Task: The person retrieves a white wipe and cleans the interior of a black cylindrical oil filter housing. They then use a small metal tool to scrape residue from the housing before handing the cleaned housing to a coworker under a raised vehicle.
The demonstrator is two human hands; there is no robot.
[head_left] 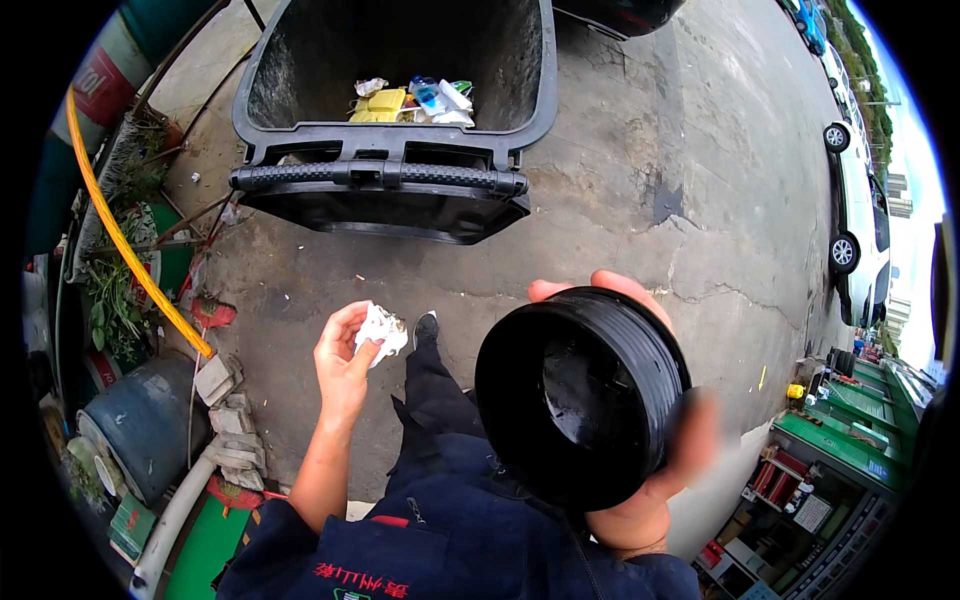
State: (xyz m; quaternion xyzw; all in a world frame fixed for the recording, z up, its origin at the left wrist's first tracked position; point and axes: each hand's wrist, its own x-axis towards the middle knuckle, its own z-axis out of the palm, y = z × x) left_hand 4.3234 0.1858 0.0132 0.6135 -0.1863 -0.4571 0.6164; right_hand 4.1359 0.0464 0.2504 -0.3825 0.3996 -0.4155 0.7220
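My left hand is closed round a crumpled white tissue, which sticks out past the thumb and fingertips. On the other side, my right hand grips a round black plastic tub with a ribbed outer wall. The tub is tilted so its mouth faces me; its inside looks dark and shiny, with a paler patch at the bottom. Ahead of both hands stands a large black wheeled bin, its lid hanging down on the near side. Inside lies mixed rubbish, with yellow, blue and white pieces.
Grey concrete ground stretches around me. At left are an orange hose, stacked bricks, a blue barrel and plants. A white car is parked far right; shelves stand at lower right.
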